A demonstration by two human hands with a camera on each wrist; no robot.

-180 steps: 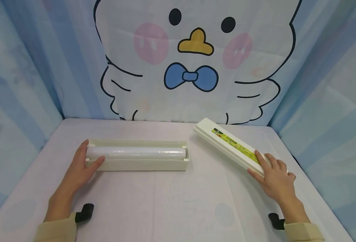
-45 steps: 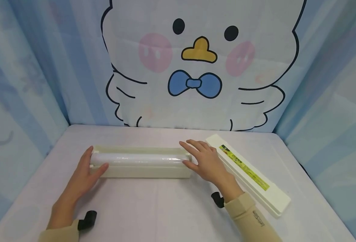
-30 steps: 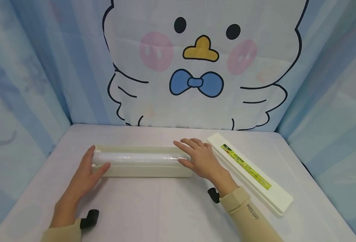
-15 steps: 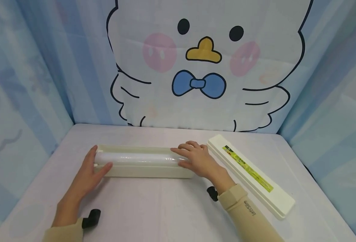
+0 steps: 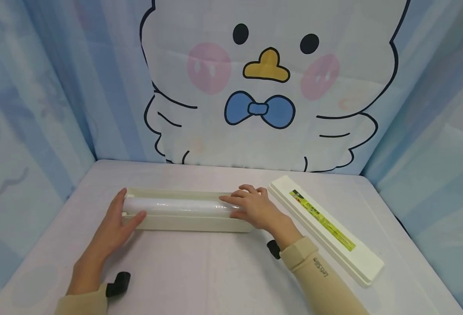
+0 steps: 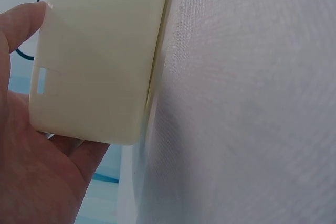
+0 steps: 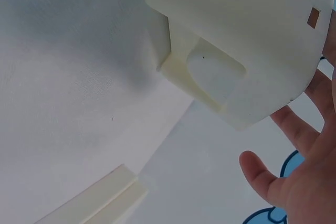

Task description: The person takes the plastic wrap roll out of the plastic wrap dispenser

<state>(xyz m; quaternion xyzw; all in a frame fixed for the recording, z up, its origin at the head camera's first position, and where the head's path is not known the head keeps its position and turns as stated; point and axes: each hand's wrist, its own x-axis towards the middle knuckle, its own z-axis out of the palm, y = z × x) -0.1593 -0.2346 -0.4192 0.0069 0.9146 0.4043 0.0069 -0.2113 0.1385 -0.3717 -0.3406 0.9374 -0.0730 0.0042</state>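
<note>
The left hand [image 5: 111, 229] grasps the left end of the box [image 5: 192, 224], thumb on the near wall and fingers around the end. The right hand [image 5: 259, 210] lies over the right end, its fingers spread, thumb and forefinger over the roll [image 5: 184, 206]; whether they pinch it cannot be told. In the right wrist view, two fingers stand out beyond the box.

The box is off-white, long and open-topped, set left of centre on the table [image 5: 200, 271]. The roll, whitish and glossy, lies lengthwise inside it. Each end wall carries a small slot [image 6: 42, 81], as the wrist views show.

The lid [image 5: 325, 234] lies on the table to the right, apart from the box, slanting from far left to near right. A yellow-green label [image 5: 322, 219] faces up on it.

Both sleeves [image 5: 322, 275] are beige, with a black fitting [image 5: 118, 284] at each wrist. The table has a white cloth. At the far side hangs a curtain [image 5: 262, 144] printed with a white character wearing a blue bow tie [image 5: 259, 109].
</note>
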